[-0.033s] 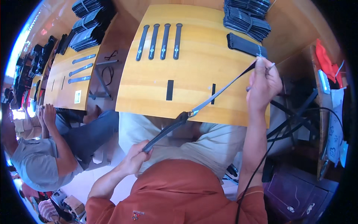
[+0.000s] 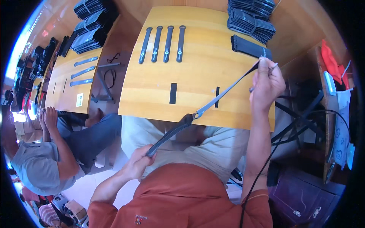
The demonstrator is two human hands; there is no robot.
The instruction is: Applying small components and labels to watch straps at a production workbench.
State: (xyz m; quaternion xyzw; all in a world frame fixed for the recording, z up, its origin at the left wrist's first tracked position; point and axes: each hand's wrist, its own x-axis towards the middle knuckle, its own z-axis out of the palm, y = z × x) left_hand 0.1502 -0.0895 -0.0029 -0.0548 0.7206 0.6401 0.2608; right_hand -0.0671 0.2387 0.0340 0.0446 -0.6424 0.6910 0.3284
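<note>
My left hand, low by my lap, is closed round one end of a dark fabric band. At the band's other end is a small ring, just off the table's front edge. From the ring a grey strap runs taut up to the right over the table. Its far end is pinched between the thumb and fingers of my right hand. A thin rod-like thing, pale at the tip, also pokes out of my right fist; its kind is unclear.
On the wooden table lie several grey straps in a row, two black strips and a folded dark fabric piece. Stacked dark bundles stand at the back right. A co-worker sits left at another table.
My right hand has shifted very slightly left, and the whole view has moved a little. Both hands keep their hold on the strap and band.
</note>
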